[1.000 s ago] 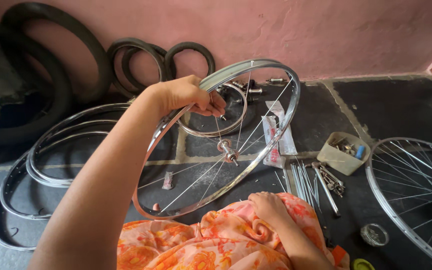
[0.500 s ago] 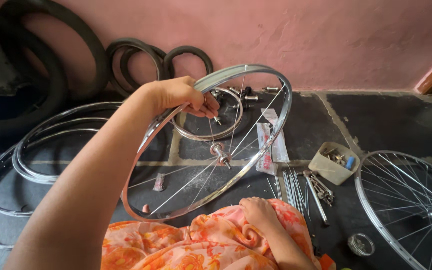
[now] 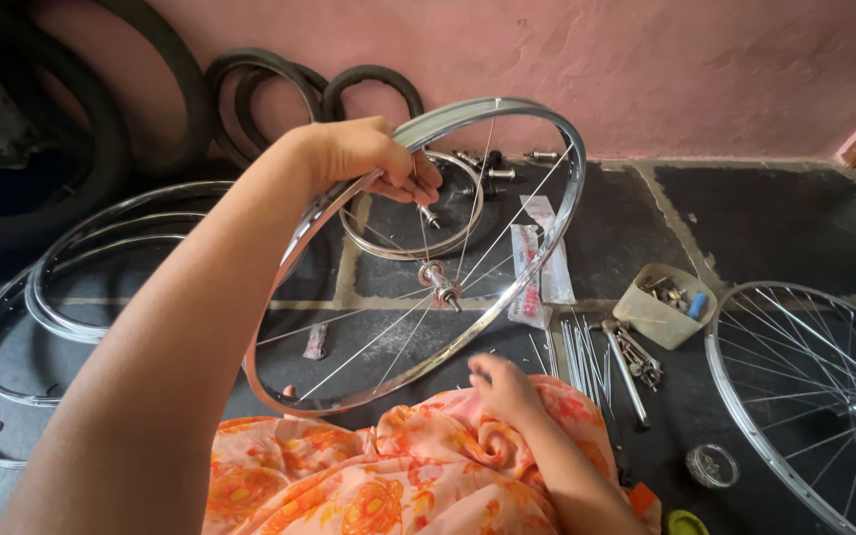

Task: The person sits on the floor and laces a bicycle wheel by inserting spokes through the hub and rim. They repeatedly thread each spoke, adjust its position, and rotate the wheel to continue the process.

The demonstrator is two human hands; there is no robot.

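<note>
Holding a partly spoked bicycle rim (image 3: 507, 287) tilted above the dark stone floor (image 3: 785, 218), we close our left hand (image 3: 369, 154) around its far edge, fingers pinching a spoke near the rim. Our right hand (image 3: 507, 388) rests on the orange floral cloth (image 3: 388, 476) at the rim's near side, fingers loosely curled, gripping nothing we can make out. The hub (image 3: 440, 282) hangs mid-wheel. We judge lacing is under way; loose spokes (image 3: 579, 359) lie just right, near a small parts tray (image 3: 664, 305).
</note>
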